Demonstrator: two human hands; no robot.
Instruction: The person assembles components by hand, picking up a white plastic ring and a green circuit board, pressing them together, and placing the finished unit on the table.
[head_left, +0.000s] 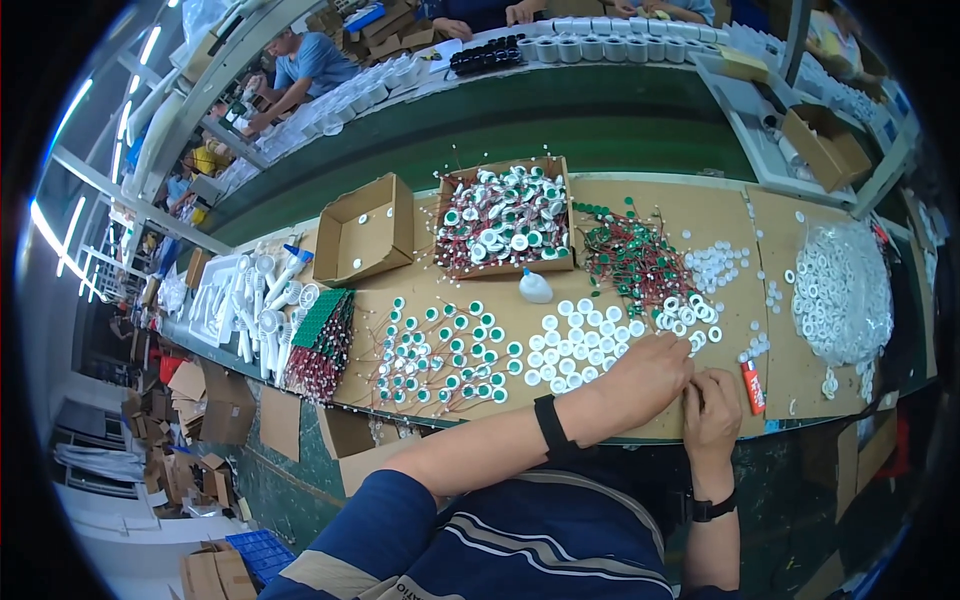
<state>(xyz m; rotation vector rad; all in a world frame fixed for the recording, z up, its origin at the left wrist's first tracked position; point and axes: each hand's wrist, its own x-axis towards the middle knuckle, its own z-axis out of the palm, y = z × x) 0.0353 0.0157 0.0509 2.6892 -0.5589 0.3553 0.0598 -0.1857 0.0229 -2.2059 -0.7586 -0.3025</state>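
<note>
My left hand (648,372) reaches across the cardboard-topped table, its fingers bent in a closed pinch at the table's near side. Close beside it, my right hand (713,404) is also closed, thumb and fingers curled. Whatever sits between the fingers is hidden. Just beyond both hands lies a small cluster of white plastic rings (690,312). Left of them, white round caps (570,350) are spread in loose rows. Farther left are white rings fitted with green discs and thin red wires (455,345). A red and white packet or tube (753,388) lies right of my right hand.
A carton (568,250) heaped with wired parts stands behind a small white bottle (536,288). Wired green discs (630,250) lie piled beside it. A shallow open carton (350,238), white handles (262,300) and a bag of white rings (845,290) flank the workspace. People work beyond the green belt (600,125).
</note>
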